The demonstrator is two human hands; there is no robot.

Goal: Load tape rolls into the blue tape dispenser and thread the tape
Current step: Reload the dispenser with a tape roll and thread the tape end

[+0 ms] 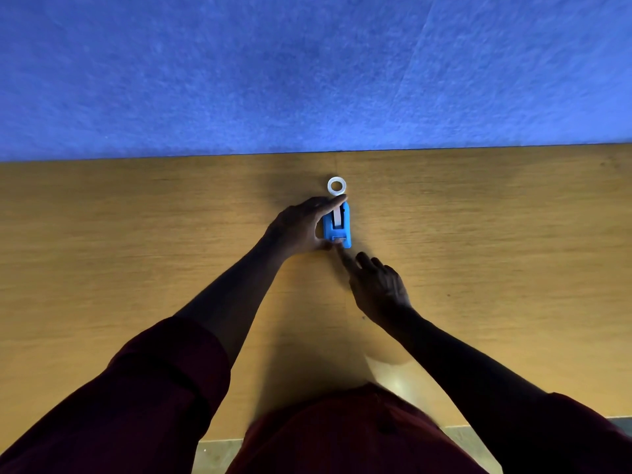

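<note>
Apparently left hand (301, 227) fingers (333, 202) spanning dispenser (337, 227)

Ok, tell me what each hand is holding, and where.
Left hand grips the blue tape dispenser by its left side. Right hand holds nothing; its fingertip touches the dispenser's near end.

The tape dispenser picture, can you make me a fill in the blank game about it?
1. The tape dispenser is the color ____.
2. The loose tape roll lies on the ____ table.
3. The ____ hand holds the dispenser's side.
4. The right hand touches the dispenser's near end with one ____.

Missing words: blue; wooden; left; finger
</note>
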